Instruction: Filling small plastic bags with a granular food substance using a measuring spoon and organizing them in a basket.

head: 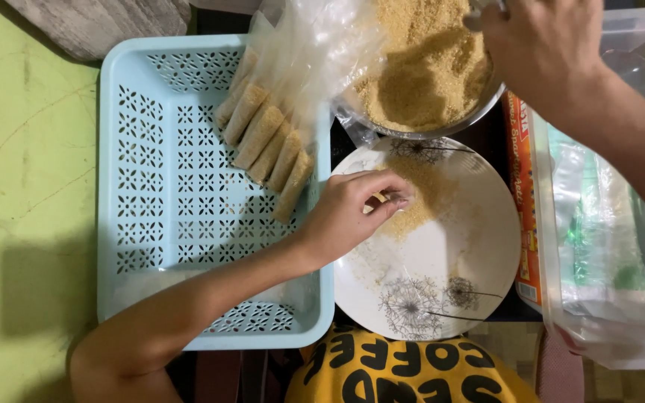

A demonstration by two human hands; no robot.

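- A small crumb-coated piece (379, 198) sits over the heap of breadcrumbs (419, 198) on the white plate (479, 246); most of it is hidden by the fingers around it.
- The left hand (352, 213) pinches that piece between its fingertips, pressed down into the crumbs; its forearm crosses the near corner of the basket.
- The right hand (543, 48) reaches over the rim of the metal bowl (442, 127) full of breadcrumbs, just beyond the plate; its fingers are curled, but whether they hold anything cannot be told.
- To the left, a light blue plastic basket (151, 186) holds a row of crumbed rolls (266, 142); a clear plastic bag (315, 52) lies over them.
- On the right, a clear plastic tub (606, 224) stands beside the plate; a green tabletop (24, 186) lies at far left.
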